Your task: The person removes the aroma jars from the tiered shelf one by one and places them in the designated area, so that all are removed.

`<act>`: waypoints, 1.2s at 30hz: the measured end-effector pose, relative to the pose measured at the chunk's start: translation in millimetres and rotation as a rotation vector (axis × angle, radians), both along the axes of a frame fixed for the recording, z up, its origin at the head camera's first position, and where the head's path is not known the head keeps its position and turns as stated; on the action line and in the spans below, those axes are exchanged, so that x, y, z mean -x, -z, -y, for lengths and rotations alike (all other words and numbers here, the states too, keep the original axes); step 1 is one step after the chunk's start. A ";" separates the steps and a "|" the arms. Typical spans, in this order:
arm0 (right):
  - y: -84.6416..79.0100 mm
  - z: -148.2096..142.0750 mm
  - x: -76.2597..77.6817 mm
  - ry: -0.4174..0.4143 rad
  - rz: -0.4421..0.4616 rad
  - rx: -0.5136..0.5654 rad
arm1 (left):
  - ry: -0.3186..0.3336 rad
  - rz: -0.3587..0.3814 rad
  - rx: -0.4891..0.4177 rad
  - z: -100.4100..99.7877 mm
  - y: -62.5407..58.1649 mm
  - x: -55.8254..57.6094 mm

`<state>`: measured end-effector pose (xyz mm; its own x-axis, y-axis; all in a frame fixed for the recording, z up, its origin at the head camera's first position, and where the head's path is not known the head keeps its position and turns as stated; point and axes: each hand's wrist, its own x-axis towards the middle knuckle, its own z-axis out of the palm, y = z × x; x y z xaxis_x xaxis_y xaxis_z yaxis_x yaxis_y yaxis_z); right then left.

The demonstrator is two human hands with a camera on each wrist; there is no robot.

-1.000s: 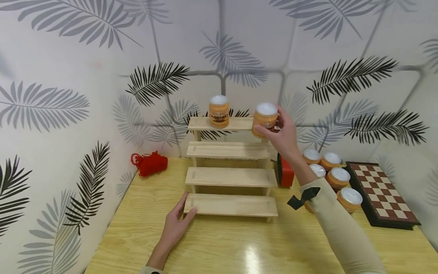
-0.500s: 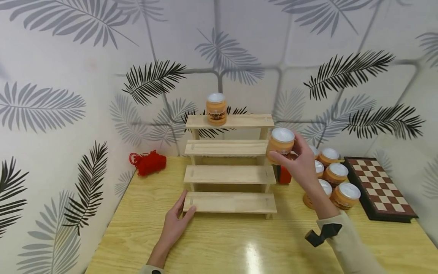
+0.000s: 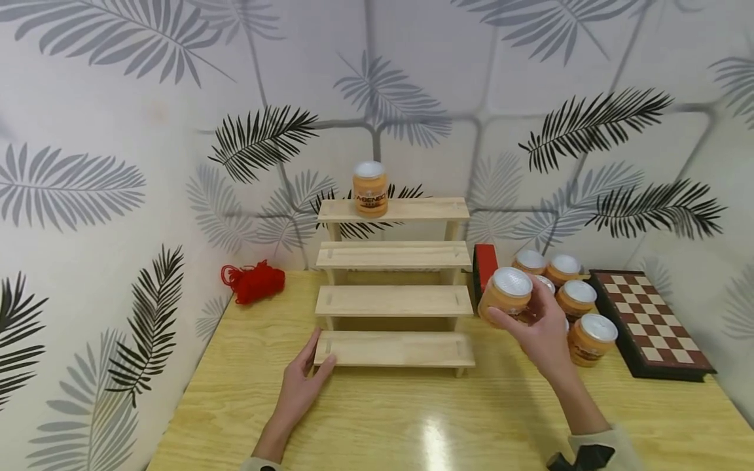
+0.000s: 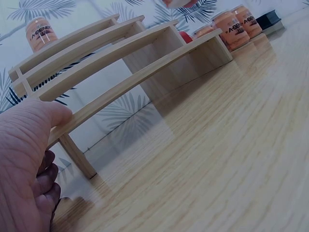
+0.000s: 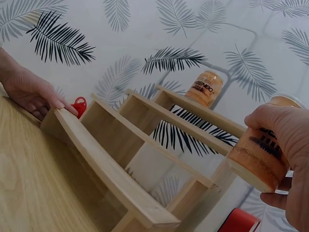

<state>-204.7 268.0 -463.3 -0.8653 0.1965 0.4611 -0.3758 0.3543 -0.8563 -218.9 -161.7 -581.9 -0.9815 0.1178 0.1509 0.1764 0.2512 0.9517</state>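
Observation:
My right hand [image 3: 546, 337] holds an orange jar with a white lid [image 3: 503, 304], thumb on the near side and fingers round the far side. The jar is upright in the air, just right of a four-step wooden display shelf [image 3: 394, 350]. In the right wrist view the held jar [image 5: 258, 157] shows dark lettering. My left hand [image 3: 299, 386] grips the left end of the lowest step; the left wrist view shows the thumb [image 4: 60, 114] on top and the fingers curled below. A matching jar [image 3: 370, 193] stands on the top step, left of its middle.
Several more orange jars [image 3: 592, 340] stand on the table right of the shelf, partly hidden by my right hand. Beyond them lies a chessboard [image 3: 654, 320]. A red box [image 3: 485, 261] stands behind the held jar. Red yarn [image 3: 259, 281] lies at the left, near the patterned wall.
My right hand has carried the jar from the right end of the top step downward and to the right, away from the shelf. The left hand has kept its place.

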 end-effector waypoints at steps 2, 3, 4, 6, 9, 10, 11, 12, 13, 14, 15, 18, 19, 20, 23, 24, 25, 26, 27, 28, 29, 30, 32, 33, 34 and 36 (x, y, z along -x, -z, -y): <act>7.2 -2.6 -8.1 0.033 0.009 0.006 | 0.001 0.000 0.002 -0.1 0.1 0.0; 10.3 -3.8 -12.4 0.047 0.014 0.010 | 0.002 0.000 0.004 -0.2 0.2 0.0; 13.8 -5.0 -16.4 0.060 0.021 0.011 | 0.002 0.002 0.006 -0.2 -0.3 -0.3; 19.7 -7.1 -24.4 0.074 0.033 0.012 | -0.001 0.005 0.009 -0.1 -0.4 -0.4; 28.1 -11.3 -36.2 0.086 0.054 -0.011 | -0.004 0.008 0.009 -0.1 0.0 -1.3; 30.6 -12.7 -39.8 0.090 0.061 -0.018 | -0.003 0.009 0.009 -0.1 0.1 -1.5; 33.0 -14.3 -43.6 0.091 0.068 -0.025 | -0.003 0.008 0.009 0.0 0.5 -1.4; 35.7 -16.0 -47.1 0.094 0.076 -0.029 | -0.002 0.007 0.009 0.0 0.7 -1.3; 38.6 -17.8 -50.5 0.098 0.082 -0.028 | -0.001 0.009 0.008 -0.1 0.8 -1.3; 41.1 -19.5 -53.7 0.105 0.088 -0.028 | 0.001 0.009 0.008 -0.2 0.9 -1.2; 43.8 -21.0 -56.7 0.114 0.094 -0.028 | 0.001 0.011 0.007 -0.2 1.0 -1.1; 52.1 -25.8 -62.8 0.141 0.092 -0.018 | -0.002 0.016 0.009 -0.6 0.9 -1.0; 54.8 -27.4 -64.2 0.157 0.089 -0.018 | -0.004 0.019 0.008 -0.8 0.9 -1.0; 57.4 -28.9 -65.4 0.170 0.084 -0.013 | -0.004 0.020 0.006 -1.0 0.8 -1.0; 66.2 -33.4 -67.0 0.208 0.082 -0.006 | -0.008 0.020 0.002 -1.1 0.6 -1.0; 69.4 -34.9 -67.4 0.219 0.085 -0.001 | -0.008 0.019 0.003 -1.1 0.6 -1.0; 72.4 -36.4 -67.9 0.228 0.089 0.003 | -0.009 0.020 0.002 -1.1 0.4 -1.2; 75.3 -37.9 -68.4 0.232 0.094 0.011 | -0.009 0.019 0.003 -1.0 0.4 -1.3; 78.2 -39.3 -68.9 0.238 0.101 0.014 | -0.010 0.018 0.005 -1.1 0.3 -1.5; 80.8 -40.8 -69.4 0.241 0.107 0.020 | -0.011 0.018 0.006 -1.1 0.1 -1.7; 83.5 -42.3 -70.0 0.247 0.115 0.026 | -0.011 0.020 0.007 -1.2 0.0 -1.8; 86.0 -43.8 -70.5 0.254 0.127 0.029 | -0.011 0.021 0.007 -1.3 -0.2 -1.8; 90.9 -47.3 -71.4 0.259 0.144 0.033 | -0.010 0.021 0.009 -1.4 -0.5 -2.0; 92.9 -48.9 -71.8 0.263 0.154 0.034 | -0.009 0.019 0.008 -1.5 -0.6 -1.9; 94.9 -50.7 -72.2 0.268 0.163 0.034 | -0.009 0.017 0.009 -1.6 -0.7 -1.8; 98.5 -53.9 -73.0 0.281 0.179 0.035 | -0.008 0.015 0.011 -1.7 -0.6 -1.4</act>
